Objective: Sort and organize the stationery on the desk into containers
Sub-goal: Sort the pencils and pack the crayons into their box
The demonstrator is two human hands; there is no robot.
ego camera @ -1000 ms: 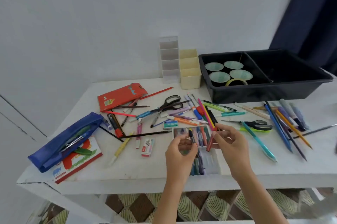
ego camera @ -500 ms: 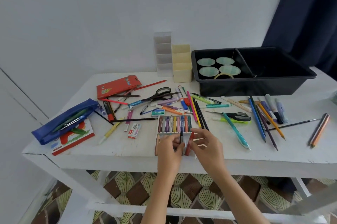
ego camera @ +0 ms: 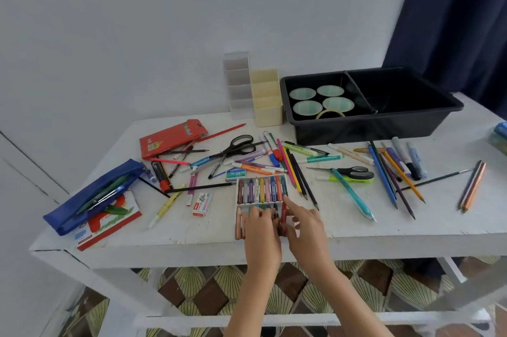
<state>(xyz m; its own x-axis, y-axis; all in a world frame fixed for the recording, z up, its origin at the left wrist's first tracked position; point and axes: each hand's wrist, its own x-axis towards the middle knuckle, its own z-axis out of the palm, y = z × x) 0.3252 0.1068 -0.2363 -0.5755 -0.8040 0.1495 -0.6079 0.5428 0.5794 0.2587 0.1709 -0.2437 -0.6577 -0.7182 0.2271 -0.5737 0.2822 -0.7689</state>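
Both hands work at the near edge of the table [ego camera: 192,229], side by side over the front row of the crayon tray [ego camera: 258,203]. The left hand [ego camera: 262,229] lies knuckles-up with its fingers curled down onto the crayons in that row. Whether it grips one or only steadies them cannot be told, since the fingertips are hidden. The right hand [ego camera: 306,227] sits just beside it, with its index finger [ego camera: 288,201] stretched forward to the tray's right end. The other fingers are loosely bent. Between the two hands a red crayon [ego camera: 283,217] lies with its long axis running away from the person, parallel to the crayons already seated. It touches or nearly touches the right hand, but a true pinch is not visible.

The coming move likely turns on that alignment. The red crayon lies at the right end of the front row, nearer the right hand, and probably needs only a push down and sideways to settle.

Behind the hands, the tray's back row is full of upright-lying crayons. Past it, loose coloured pencils [ego camera: 300,180], markers and two pairs of scissors [ego camera: 354,172] are scattered across the table and not yet sorted. At the far edge stand a cream organiser [ego camera: 267,106], a clear organiser [ego camera: 238,84] and a black bin [ego camera: 378,128] with tape rolls [ego camera: 329,90] in its left compartment.
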